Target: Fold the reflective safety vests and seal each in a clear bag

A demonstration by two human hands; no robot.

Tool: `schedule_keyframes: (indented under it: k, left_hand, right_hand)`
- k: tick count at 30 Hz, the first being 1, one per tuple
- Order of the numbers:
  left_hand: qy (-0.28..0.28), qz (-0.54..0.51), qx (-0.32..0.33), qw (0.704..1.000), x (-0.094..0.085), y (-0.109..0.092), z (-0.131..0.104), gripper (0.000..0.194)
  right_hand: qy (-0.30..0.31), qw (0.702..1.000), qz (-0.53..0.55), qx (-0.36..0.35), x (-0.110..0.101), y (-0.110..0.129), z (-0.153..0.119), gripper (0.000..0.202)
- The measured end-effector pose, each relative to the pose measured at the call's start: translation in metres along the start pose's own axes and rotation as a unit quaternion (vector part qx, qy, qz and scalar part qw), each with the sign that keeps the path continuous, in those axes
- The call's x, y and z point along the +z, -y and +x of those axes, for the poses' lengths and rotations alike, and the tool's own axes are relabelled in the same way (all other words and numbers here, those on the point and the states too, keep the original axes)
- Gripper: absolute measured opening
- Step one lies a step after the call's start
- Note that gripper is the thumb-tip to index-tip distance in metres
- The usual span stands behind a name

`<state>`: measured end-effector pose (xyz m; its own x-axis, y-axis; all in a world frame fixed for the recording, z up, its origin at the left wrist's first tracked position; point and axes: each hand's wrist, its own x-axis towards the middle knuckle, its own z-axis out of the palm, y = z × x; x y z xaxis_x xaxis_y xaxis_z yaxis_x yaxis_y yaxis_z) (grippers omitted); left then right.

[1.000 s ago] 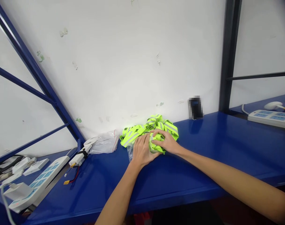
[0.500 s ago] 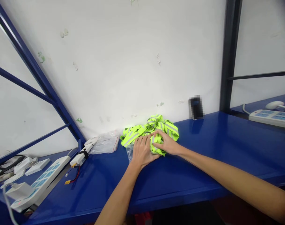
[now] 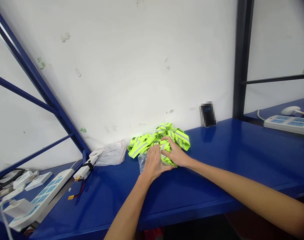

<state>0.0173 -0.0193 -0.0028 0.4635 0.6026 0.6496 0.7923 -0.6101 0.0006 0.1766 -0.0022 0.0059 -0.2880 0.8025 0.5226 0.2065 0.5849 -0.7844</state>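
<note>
Green strap bundle [image 3: 168, 160] is now covered more by left hand [image 3: 153, 165]; it's clamped between both hands' fingers, right hand [image 3: 179, 156] opposite, on tabletop [image 3: 112, 190], before loose straps [image 3: 142, 145].

I get a bright, even view, the wall [image 3: 122, 73] palest around its middle, soft sheen on the blue table [image 3: 216, 156]. Beneath its front edge it's nearly black. Outer parts look stretched, the upper right corner darkens, and pixelation hides one dark object [image 3: 208, 114].
</note>
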Motion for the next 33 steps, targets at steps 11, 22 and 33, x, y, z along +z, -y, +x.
schedule_keyframes:
  k: [11, 22, 33]
  left_hand:
    - [0.090, -0.149, 0.017, 0.985, -0.027, 0.011, 0.001, 0.081]
    - [0.079, -0.174, 0.026, 0.981, -0.028, 0.001, -0.007, 0.093]
    - [0.064, -0.121, 0.012, 0.990, -0.015, 0.004, 0.000, 0.096]
  right_hand:
    - [0.192, 0.946, 0.236, 0.115, -0.025, 0.003, 0.004, 0.074]
    - [0.250, 0.917, 0.276, 0.143, -0.018, -0.005, 0.001, 0.038]
    - [0.077, 0.993, 0.063, 0.067, 0.008, -0.006, 0.003, 0.017]
